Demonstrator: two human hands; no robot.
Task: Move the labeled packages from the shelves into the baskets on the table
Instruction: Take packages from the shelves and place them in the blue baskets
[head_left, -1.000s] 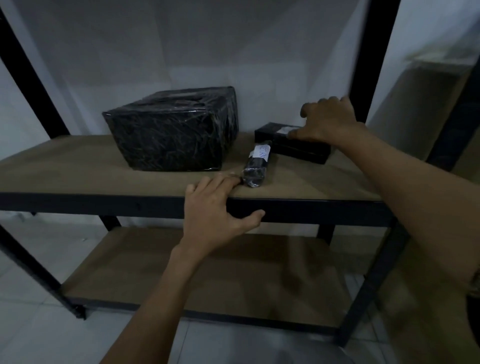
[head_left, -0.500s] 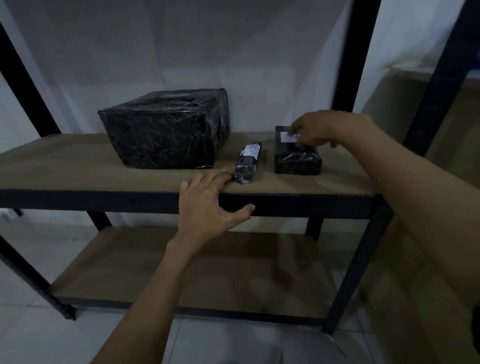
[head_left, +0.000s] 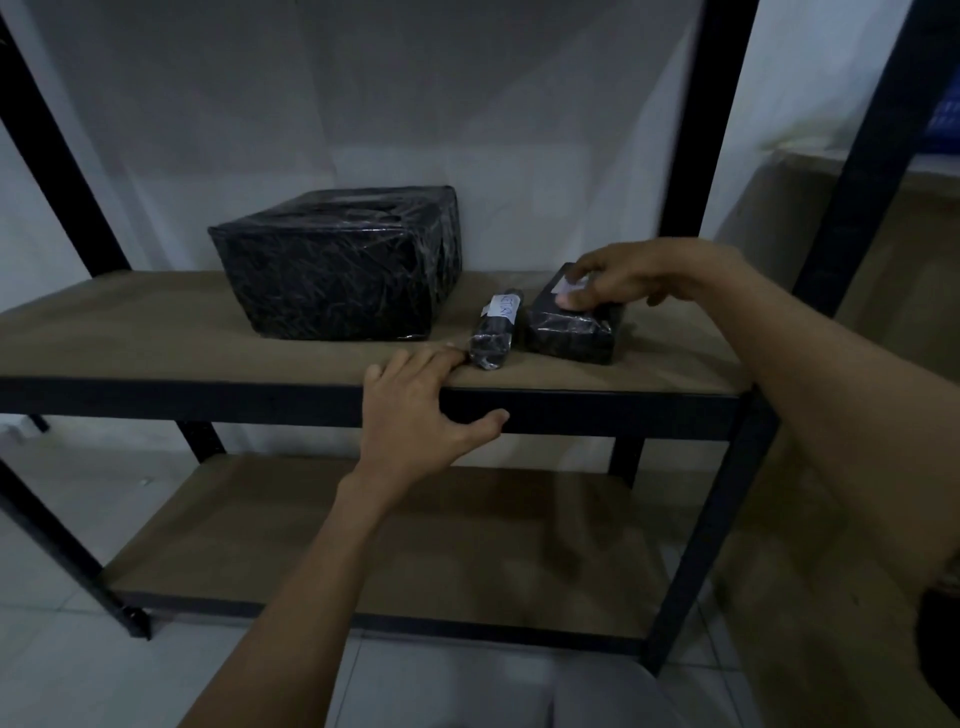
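I see my right hand (head_left: 639, 280) on top of the flat package (head_left: 571, 332), which lies on the upper shelf (head_left: 156, 332). Thumb and forefinger are bent down onto its far end and close on it at the white label (head_left: 574, 284). The other fingers trail off behind, toward the wrist side, and I cannot tell whether they touch anything. The near end of the package sticks out from under the hand toward me.

Just beside that hand, on its thumb side, lies the slim rolled package (head_left: 496, 338). It sits lengthwise next to the flat one, a handwritten label (head_left: 506, 310) on its far half.

My left hand (head_left: 421, 410) is draped over the front edge of the same shelf. The fingers lie together, fairly straight, on the board, and the thumb is stretched along the black front rail (head_left: 208, 400); it grips no package. The rolled package's near end is at its forefinger tip, touching or a hair apart. Beyond its knuckles, further back, stands the large wrapped box (head_left: 343, 265). Below its wrist runs the lower shelf (head_left: 363, 545).
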